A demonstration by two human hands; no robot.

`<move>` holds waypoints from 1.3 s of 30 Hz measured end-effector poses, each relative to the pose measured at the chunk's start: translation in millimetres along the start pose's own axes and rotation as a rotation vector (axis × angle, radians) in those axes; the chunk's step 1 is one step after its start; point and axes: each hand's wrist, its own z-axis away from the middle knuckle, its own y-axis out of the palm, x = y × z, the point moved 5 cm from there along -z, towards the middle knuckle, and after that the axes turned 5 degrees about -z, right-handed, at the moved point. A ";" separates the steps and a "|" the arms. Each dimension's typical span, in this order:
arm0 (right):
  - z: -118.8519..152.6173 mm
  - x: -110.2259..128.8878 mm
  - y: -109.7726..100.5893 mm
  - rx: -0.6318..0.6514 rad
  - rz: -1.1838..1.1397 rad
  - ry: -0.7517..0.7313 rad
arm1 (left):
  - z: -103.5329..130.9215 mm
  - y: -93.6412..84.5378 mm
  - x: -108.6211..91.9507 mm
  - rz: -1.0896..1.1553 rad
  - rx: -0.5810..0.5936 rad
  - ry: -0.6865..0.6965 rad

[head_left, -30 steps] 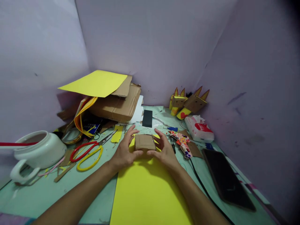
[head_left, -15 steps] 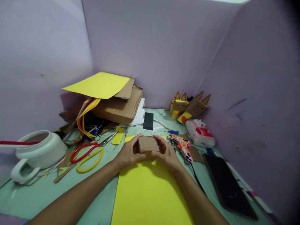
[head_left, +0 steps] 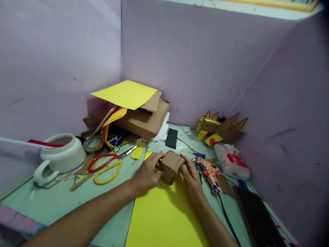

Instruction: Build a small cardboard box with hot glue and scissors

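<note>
A small brown cardboard box [head_left: 171,165] is held between my two hands, above a large yellow sheet of paper [head_left: 164,216]. My left hand [head_left: 149,173] grips its left side, fingers at the far edge and thumb at the near side. On the right side, my right hand [head_left: 191,176] has its fingers and thumb closed against the box. One corner of the box points toward me. Left of my hands lie scissors [head_left: 113,165] with one red and one yellow handle. A flower-patterned glue gun [head_left: 210,173] rests to the right.
A white mug-like pot [head_left: 65,154] stands at left. Behind are a stacked cardboard box [head_left: 146,120] and another yellow sheet [head_left: 125,94]. Cardboard figures [head_left: 226,130], a tissue pack [head_left: 231,159] and a dark phone [head_left: 258,216] line the right side. A black card [head_left: 171,138] lies beyond my hands.
The small cardboard box has been turned, so a corner now faces me and more of its top shows. The whole view has shifted, moving the surroundings rightward.
</note>
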 end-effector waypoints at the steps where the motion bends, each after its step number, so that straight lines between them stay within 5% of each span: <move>1: 1.1 -0.6 3.9 0.035 -0.009 0.009 | 2.2 -0.1 -3.7 -0.039 -0.017 0.050; 4: 3.4 -2.3 11.0 0.111 0.052 0.075 | 5.9 4.6 -4.8 -0.094 0.013 0.112; 13: 1.0 0.4 8.3 0.180 0.083 0.086 | -4.8 17.9 9.4 0.153 0.282 -0.152; 21: 1.7 -2.7 6.5 0.180 0.055 0.025 | -6.5 18.2 6.4 0.105 0.241 -0.141; 24: -0.5 4.5 6.2 0.282 0.006 0.069 | -8.9 15.3 7.7 0.152 0.265 -0.125; 27: -3.6 13.2 4.7 0.356 -0.025 0.080 | -16.0 4.6 20.5 0.135 0.167 -0.151; 31: -8.5 9.7 -3.5 0.131 0.089 0.104 | -23.2 -6.4 35.4 0.119 0.062 -0.185; 37: -6.8 6.9 -6.0 0.046 0.172 0.115 | -13.6 7.3 14.3 0.236 0.446 -0.089; 39: -6.2 9.5 -6.0 0.107 0.203 0.115 | -11.9 8.5 13.9 0.245 0.429 -0.127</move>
